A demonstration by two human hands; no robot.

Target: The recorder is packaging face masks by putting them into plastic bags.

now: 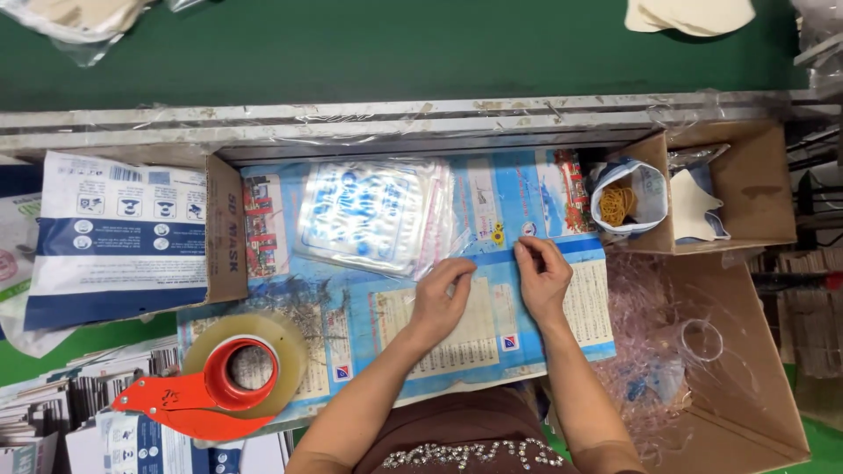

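My left hand (442,296) and my right hand (542,279) rest side by side on a blue printed sheet (399,326) that covers the work surface. Both pinch the edge of a thin clear plastic bag (492,255) that lies flat between them. Just to the upper left of my left hand sits a stack of clear plastic bags (373,213) with blue print. The bag in my fingers is nearly see-through and hard to outline.
A red tape dispenser with a clear tape roll (230,377) lies at the lower left. A blue and white carton (123,237) stands at the left. At the right, a cardboard box (738,189) holds rubber bands (617,203); a larger box (746,369) holds plastic scraps. A green belt (395,44) runs behind.
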